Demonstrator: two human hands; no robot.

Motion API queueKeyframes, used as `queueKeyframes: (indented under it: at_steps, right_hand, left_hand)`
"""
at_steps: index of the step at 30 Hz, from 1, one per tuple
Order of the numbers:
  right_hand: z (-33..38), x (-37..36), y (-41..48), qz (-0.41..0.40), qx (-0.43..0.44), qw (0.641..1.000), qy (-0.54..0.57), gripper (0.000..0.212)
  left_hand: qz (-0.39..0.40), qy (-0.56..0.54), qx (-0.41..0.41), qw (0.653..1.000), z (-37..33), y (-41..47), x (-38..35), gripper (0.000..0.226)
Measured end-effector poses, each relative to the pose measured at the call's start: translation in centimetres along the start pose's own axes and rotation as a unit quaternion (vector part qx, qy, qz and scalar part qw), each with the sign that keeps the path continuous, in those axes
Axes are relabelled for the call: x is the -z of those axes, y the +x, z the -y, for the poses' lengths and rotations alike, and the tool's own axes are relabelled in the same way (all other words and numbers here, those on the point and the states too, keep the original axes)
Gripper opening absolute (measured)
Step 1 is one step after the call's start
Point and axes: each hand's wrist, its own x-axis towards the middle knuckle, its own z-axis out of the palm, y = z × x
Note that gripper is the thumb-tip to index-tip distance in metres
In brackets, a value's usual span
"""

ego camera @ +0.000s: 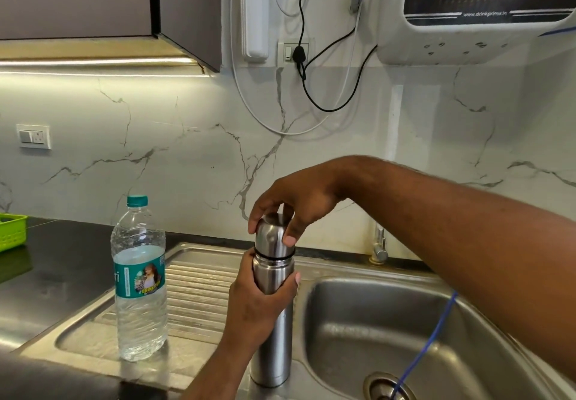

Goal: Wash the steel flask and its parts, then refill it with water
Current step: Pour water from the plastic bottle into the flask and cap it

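The steel flask (272, 346) stands upright on the steel ridge between the ribbed drainboard (199, 290) and the basin (358, 331), near the front edge of the bench (62, 275). The left hand (258, 303) has its grip wrapped round the flask's upper body, just under the black seam. The right hand (296, 200) reaches in from above, its grip curled on the domed cap (271, 234), thumb at the front and fingers round the far side. The cap is on, so the step in hand looks like unscrewing it, before any washing can begin. To do it well, the left hand should pin the body down against the ridge while only the right hand turns. Polished steel slips, so the 2 grips need firm pressure, and the flask is best kept vertical in case liquid remains inside. The water bottle (140, 281) stands on the drainboard to the left, apart from the flask, and should not be knocked.
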Motion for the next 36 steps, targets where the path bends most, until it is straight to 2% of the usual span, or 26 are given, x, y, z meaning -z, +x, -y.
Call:
queueKeyframes:
  at_steps: [8, 12, 15, 17, 20, 23, 25, 27, 30, 33, 36]
  right_hand:
    - [1.1, -1.0, 1.0, 0.007, -0.045, 0.999, -0.025, 0.052]
    - [2.2, -1.6, 1.7, -0.003, -0.137, 0.991, -0.006, 0.044]
    - [2.7, -2.4, 2.2, -0.029, -0.212, 0.975, -0.052, 0.060]
    - [2.5, -2.7, 2.4, -0.040, -0.229, 0.971, -0.054, 0.072]
    - [1.4, -1.9, 2.2, 0.003, -0.214, 0.977, 0.001, 0.087]
    - [0.7, -0.4, 1.4, 0.047, -0.096, 0.994, 0.030, 0.080]
    - [0.5, -0.3, 1.2, 0.036, -0.069, 0.996, 0.034, 0.063]
    - [0.8, -0.6, 1.5, 0.000, -0.103, 0.994, 0.044, 0.052]
    - [1.7, -1.0, 2.2, -0.012, -0.165, 0.986, -0.006, 0.047]
    - [2.2, -1.4, 2.7, -0.020, -0.200, 0.978, -0.051, 0.055]
    - [1.8, -1.9, 2.6, -0.031, -0.195, 0.977, -0.076, 0.068]
  left_hand:
    - [-0.024, -0.005, -0.003, 1.000, 0.5, 0.0, -0.5, 0.061]
    - [-0.033, -0.008, -0.012, 0.999, 0.7, -0.1, -0.7, 0.064]
    - [-0.042, -0.008, -0.017, 0.999, 1.1, 0.0, -0.6, 0.067]
    - [-0.042, -0.007, -0.015, 0.999, 1.0, -0.1, -0.7, 0.066]
    - [-0.037, -0.015, -0.017, 0.999, 0.9, -0.1, -0.6, 0.066]
    - [-0.039, -0.009, -0.011, 0.999, 1.0, 0.0, -0.8, 0.065]
    - [-0.041, -0.004, -0.011, 0.999, 1.0, -0.1, -0.9, 0.065]
    - [-0.041, -0.007, -0.011, 0.999, 1.1, -0.1, -0.9, 0.065]
    - [-0.044, -0.007, -0.007, 0.999, 1.2, -0.1, -0.8, 0.071]
    - [-0.044, -0.003, -0.009, 0.999, 1.3, -0.1, -0.8, 0.069]
    - [-0.044, -0.004, -0.012, 0.999, 1.1, -0.2, -0.7, 0.065]
